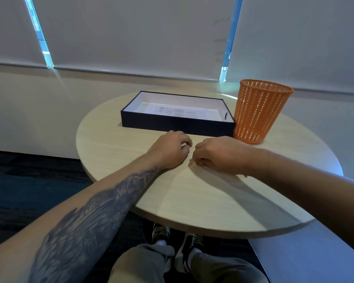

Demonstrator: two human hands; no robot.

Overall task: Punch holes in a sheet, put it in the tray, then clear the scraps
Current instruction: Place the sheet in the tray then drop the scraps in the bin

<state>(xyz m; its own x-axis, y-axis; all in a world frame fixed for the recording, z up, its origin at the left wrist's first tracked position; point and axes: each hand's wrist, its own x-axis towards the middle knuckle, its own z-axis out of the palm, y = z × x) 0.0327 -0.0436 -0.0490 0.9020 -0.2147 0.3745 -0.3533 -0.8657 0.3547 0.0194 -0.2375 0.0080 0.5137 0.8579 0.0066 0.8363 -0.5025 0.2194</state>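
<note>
Both curled, the left hand (169,149) and right hand (217,155) pinch at the bench (192,197); the orange basket (258,111) stands nearer the right, scraps too small to see.

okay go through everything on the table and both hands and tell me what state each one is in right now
Tray: upright on the table, open-topped, no lid.
Printed sheet: lying flat inside the tray.
Orange basket: upright, right beside the tray; contents cannot be told.
Left hand: resting on the table, fingers curled.
Right hand: resting on the table, fingers curled; anything held is hidden.
Table: bare in front of the hands.
</note>
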